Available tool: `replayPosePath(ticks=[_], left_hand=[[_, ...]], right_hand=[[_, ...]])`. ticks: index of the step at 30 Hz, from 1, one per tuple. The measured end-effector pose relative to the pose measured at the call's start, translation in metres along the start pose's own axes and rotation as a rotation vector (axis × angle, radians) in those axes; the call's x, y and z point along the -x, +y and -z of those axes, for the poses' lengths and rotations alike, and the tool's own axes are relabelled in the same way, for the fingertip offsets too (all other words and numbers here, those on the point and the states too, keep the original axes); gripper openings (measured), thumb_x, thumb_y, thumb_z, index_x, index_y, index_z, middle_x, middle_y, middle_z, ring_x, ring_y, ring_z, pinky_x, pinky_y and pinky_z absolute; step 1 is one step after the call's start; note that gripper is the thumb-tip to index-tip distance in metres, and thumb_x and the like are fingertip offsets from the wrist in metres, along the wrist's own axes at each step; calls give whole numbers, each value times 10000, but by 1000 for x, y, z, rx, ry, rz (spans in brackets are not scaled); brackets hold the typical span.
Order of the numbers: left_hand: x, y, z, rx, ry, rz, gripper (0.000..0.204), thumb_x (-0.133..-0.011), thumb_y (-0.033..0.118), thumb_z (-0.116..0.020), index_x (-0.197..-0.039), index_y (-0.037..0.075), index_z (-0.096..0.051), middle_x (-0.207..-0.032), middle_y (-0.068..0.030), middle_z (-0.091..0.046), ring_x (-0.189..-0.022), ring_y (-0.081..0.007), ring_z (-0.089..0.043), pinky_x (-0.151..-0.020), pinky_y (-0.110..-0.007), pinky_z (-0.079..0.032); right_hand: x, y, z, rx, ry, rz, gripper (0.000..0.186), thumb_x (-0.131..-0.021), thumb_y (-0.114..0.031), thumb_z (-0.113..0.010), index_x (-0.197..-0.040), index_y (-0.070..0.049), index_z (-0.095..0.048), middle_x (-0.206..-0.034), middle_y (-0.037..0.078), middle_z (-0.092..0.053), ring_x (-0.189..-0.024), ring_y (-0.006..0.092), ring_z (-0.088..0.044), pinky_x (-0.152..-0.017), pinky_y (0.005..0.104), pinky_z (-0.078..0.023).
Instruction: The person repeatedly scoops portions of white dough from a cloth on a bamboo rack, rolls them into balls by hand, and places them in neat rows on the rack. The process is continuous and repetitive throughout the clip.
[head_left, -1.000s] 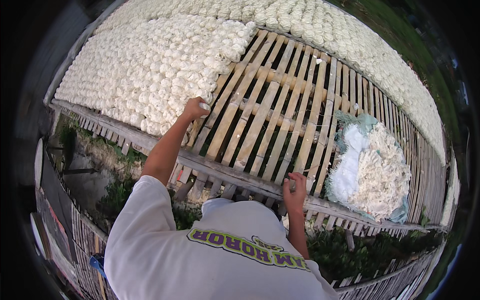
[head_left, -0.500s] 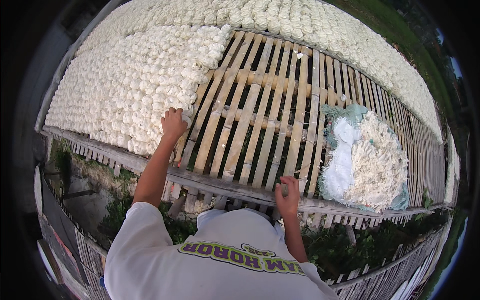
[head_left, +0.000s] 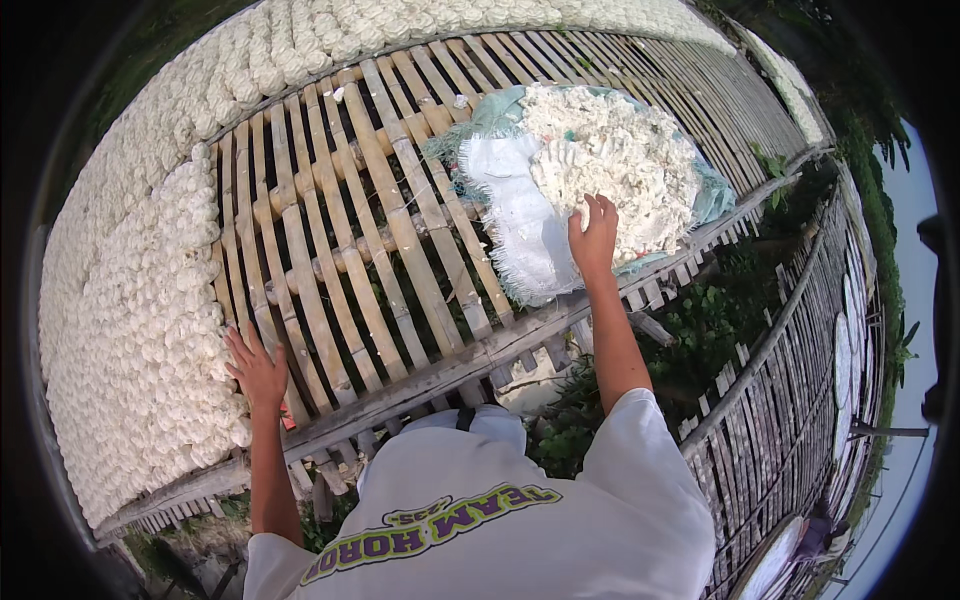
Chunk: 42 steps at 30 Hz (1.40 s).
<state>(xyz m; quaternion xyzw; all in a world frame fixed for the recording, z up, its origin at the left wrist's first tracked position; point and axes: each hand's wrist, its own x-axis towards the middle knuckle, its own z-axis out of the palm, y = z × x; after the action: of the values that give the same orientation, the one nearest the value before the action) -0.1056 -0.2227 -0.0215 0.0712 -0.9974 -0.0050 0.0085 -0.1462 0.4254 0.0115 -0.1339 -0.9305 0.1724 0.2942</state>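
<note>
My left hand [head_left: 258,368] is open, its fingers spread, at the edge of a packed layer of white, roundish clumps [head_left: 130,330]. The fingertips are beside or just touching the outermost clumps, and nothing shows in the hand. My right hand [head_left: 594,238] reaches to the near side of a heap of off-white, crumbly, fibrous material [head_left: 620,150]. Its fingers are stretched and slightly bent, with the thumb apart, and I see nothing held in them. Under the heap lies a frayed white woven sack [head_left: 505,190] on teal netting [head_left: 712,195].
A rack of bamboo slats [head_left: 340,210] with open gaps lies between the clumps and the heap. Along its near edge runs a wooden rail [head_left: 400,405]. More rows of white clumps [head_left: 320,40] line the far side. Another slatted rack [head_left: 765,400] stands at the right.
The view has swung right. My right hand has moved from the near rail to the heap. My left hand has opened from bent fingers on the clumps and drawn back to their edge.
</note>
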Motion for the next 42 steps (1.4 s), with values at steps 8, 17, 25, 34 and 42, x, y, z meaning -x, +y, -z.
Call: replayPosePath(ticks=[8, 17, 25, 34, 42], left_hand=[[120, 178, 35, 533, -132, -438, 552, -887, 194, -736, -1390, 34, -574, -1579, -225, -434, -1521, -452, -351, -1227, -594, -252], [118, 186, 44, 542, -34, -406, 400, -804, 146, -744, -1176, 32, -650, -1366, -187, -578, -1381, -410, -499, -1125, -547, -344], [117, 185, 43, 546, -18, -398, 381, -799, 153, -746, -1150, 42, -647, -1336, -175, -586, -1359, -399, -513, -1108, -532, -355], [118, 185, 40, 557, 31, -411, 360, -790, 140, -747, -1125, 55, -643, -1299, -164, -596, -1323, -387, -545, -1072, -525, -381], [120, 184, 39, 591, 137, -439, 353, -781, 95, -743, -1115, 49, -638, -1273, -165, -607, -1276, -379, -565, -1057, -499, -407]], right_hand=[[-125, 76, -47, 162, -302, 44, 559, -955, -145, -641, -1472, 36, -530, -1557, 265, -483, -1448, 404, -462, -1183, 480, -441], [-143, 63, -108, 533, -591, 47, 424, -942, -202, -668, -1324, -35, -591, -1338, 168, -634, -1313, 338, -573, -1034, 438, -561], [-96, 49, -72, 390, -661, 100, 397, -922, -284, -713, -1239, -56, -642, -1270, 161, -654, -1221, 344, -620, -950, 534, -566], [-54, 37, -110, 337, -473, -132, 439, -962, -358, -699, -1353, -182, -607, -1323, 149, -584, -1335, 429, -502, -970, 582, -532], [-75, 62, -70, -187, -422, -143, 359, -918, -263, -760, -1214, -61, -745, -963, 141, -770, -961, 281, -739, -888, 399, -574]])
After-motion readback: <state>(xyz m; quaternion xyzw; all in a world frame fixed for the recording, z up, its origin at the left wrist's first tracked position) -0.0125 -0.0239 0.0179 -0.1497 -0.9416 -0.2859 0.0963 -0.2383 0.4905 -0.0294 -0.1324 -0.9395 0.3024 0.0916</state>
